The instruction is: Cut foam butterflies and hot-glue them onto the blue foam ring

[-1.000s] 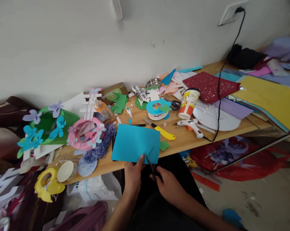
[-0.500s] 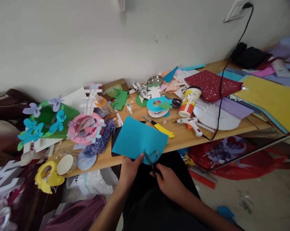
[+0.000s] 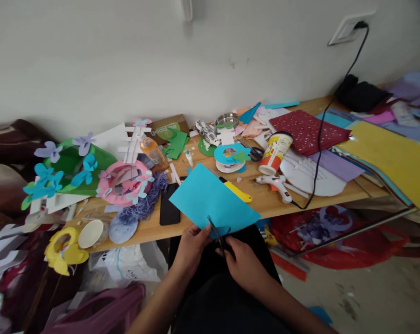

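A sheet of blue craft paper [image 3: 210,195] is pinched at its near edge by my left hand [image 3: 195,241], thumb on top. My right hand [image 3: 242,255] is closed round the handles of dark scissors [image 3: 216,232]. Their blades lie across the near part of the sheet, beside my left thumb. Part of the sheet's near edge is hidden by my hands. Just beyond the paper lies a yellow utility knife [image 3: 239,191], partly covered by it. A black phone [image 3: 170,205] rests on the table left of the sheet.
A glue gun [image 3: 275,185] with a black cord and a tilted paper cup [image 3: 275,154] are to the right. A pink paper ring [image 3: 124,183], purple yarn [image 3: 143,204] and a white cup [image 3: 91,234] lie leftward. A yellow paper stack [image 3: 394,157] overhangs the right edge.
The blue sheet has turned and shifted right, uncovering more of the phone. The cut-out hole near its edge no longer shows plainly. Both hands keep their grips; the view has tilted slightly.
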### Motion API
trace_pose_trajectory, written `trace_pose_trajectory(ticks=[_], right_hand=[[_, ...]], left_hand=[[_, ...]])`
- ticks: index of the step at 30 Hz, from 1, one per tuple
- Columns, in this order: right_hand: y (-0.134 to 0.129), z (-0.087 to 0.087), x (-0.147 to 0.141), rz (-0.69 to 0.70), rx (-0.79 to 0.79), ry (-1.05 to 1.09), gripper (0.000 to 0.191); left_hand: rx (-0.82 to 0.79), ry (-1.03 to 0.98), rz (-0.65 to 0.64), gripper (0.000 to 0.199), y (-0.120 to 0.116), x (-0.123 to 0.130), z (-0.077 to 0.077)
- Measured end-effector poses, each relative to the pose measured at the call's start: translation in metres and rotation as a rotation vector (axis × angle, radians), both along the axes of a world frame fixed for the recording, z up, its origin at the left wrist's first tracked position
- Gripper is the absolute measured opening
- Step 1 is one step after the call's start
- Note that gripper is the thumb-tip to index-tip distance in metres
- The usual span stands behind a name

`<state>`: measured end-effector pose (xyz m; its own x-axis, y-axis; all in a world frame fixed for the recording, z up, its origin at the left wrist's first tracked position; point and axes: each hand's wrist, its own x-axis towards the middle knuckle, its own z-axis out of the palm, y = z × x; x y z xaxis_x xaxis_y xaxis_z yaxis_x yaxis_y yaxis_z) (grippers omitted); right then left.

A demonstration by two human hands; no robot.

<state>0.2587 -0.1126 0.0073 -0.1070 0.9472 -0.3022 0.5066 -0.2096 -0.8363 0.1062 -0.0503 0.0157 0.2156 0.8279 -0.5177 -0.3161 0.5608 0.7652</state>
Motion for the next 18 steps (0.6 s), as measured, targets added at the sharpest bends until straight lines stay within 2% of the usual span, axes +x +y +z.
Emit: trace_pose_trajectory(ticks=[2,4,8,11,15,18], right_hand=[[0.001,-0.001,0.0,0.006,0.005,-0.025,0.016],[0.002,0.0,0.001,0.016,0.005,-0.041,0.017],[0.001,0.003,0.001,0.034,0.004,-0.053,0.015],[0.0,0.004,-0.001,0.029,-0.001,-0.019,0.017],[0.0,0.005,-0.004,0.003,0.009,0.031,0.014],[0.002,0.006,-0.004,-0.008,0.037,0.033,0.013]], left_hand=[[0.027,0.012,0.084,0.033,-0.004,0.005,-0.003],[0.103,0.096,0.103,0.032,-0.005,0.004,-0.002],[0.281,0.324,-0.007,0.03,0.002,-0.009,0.006],[0.352,0.419,-0.111,0.029,0.005,-0.018,0.013],[0.374,0.481,-0.201,0.029,0.007,-0.02,0.02],[0.366,0.465,-0.202,0.028,0.007,-0.016,0.024]])
